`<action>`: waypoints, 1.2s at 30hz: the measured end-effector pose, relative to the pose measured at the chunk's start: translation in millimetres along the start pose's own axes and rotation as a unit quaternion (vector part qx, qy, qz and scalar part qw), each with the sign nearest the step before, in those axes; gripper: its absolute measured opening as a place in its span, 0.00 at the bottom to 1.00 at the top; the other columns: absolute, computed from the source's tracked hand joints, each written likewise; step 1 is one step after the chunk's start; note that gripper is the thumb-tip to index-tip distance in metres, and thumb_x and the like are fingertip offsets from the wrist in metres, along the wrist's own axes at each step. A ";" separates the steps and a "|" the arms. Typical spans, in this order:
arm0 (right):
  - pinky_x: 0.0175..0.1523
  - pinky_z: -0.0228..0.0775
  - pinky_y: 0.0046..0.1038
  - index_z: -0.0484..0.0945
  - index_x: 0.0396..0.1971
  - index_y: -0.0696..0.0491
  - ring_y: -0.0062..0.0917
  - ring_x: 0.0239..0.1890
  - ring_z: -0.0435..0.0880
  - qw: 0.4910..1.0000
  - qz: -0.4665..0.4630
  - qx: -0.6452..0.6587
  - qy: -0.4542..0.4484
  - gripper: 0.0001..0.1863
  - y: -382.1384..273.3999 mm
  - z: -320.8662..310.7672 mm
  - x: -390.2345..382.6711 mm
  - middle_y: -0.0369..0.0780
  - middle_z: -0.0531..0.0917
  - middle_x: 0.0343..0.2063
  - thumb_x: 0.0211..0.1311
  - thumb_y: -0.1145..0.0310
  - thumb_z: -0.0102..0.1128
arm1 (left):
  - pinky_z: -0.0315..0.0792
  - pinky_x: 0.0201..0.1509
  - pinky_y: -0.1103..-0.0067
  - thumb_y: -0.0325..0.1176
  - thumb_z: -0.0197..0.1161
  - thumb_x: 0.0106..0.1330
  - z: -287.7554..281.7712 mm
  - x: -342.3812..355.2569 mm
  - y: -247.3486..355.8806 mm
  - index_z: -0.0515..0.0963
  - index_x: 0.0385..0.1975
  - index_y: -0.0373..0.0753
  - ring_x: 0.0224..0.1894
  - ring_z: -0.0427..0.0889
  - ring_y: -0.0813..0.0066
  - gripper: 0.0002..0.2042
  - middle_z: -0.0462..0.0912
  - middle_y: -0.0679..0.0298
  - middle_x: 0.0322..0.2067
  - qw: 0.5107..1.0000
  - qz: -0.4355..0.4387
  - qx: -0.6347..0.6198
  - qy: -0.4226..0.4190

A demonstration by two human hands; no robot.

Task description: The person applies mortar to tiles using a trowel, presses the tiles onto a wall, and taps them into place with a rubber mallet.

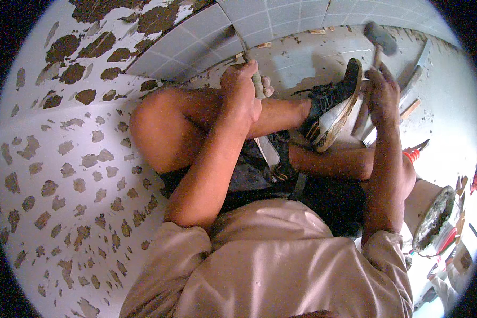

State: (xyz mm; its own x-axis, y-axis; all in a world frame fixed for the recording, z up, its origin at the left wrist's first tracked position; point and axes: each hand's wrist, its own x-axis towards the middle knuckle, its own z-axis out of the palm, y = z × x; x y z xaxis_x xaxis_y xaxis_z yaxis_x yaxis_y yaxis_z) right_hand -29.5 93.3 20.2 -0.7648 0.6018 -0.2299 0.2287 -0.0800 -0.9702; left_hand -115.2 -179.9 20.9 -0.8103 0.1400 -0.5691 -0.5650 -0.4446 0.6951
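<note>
My left hand (244,93) is closed round a chisel (258,85), whose worn, grey-green butt shows between the fingers. Its thin dark shaft slants up to the white wall tiles (185,45), near the joint between two of them; I cannot tell whether the tip touches. Out to the right, my right hand (382,95) grips the handle of a hammer (380,40). The dark, rounded hammer head is raised above the fist and slightly blurred, apart from the chisel.
Dark shoes (334,106) and bent bare legs lie between my arms. The left wall (47,153) is pitted with chipped patches. At right stand a mortar-crusted bucket (434,220) and a red-handled tool (412,155). Long strips (416,69) and small fragments lie on the floor.
</note>
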 end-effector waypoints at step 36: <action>0.28 0.73 0.27 0.70 0.62 0.57 0.24 0.24 0.79 0.981 0.097 0.020 -0.168 0.24 21.1 116.1 -60.6 0.41 0.82 0.27 0.67 0.70 0.57 | 0.75 0.30 0.71 0.35 0.57 0.71 11.2 0.2 -9.8 0.74 0.44 0.44 0.27 0.75 0.69 0.06 0.76 0.64 0.31 0.997 0.038 0.048 0.047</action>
State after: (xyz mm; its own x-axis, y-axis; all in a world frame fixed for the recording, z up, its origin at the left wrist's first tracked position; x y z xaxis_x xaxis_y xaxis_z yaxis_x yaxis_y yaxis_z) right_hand -48.3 -37.1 4.8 -0.8661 0.2774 -0.4158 0.3703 -0.2025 -0.9066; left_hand -111.5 -165.6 18.9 -0.8355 0.0246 -0.5489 -0.5188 -0.3642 0.7735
